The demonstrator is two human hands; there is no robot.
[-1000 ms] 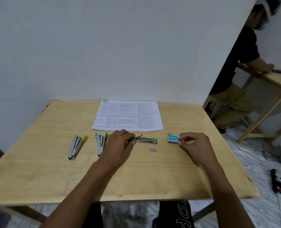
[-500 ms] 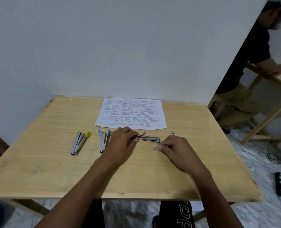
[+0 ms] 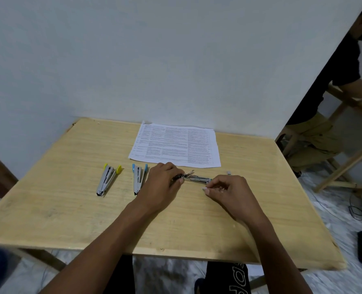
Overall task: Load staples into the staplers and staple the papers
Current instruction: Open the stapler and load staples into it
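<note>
Now left hand pinches open stapler

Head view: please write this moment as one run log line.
left hand: holds opened stapler | right hand: pinches staple strip beside it | papers: unstapled

Left hand gripped the hinge end of an opened stapler on the tabletop, right hand pinched a staple strip beside it, printed papers lay beyond, yellow-tipped stapler and blue-tipped stapler lay left.
</note>
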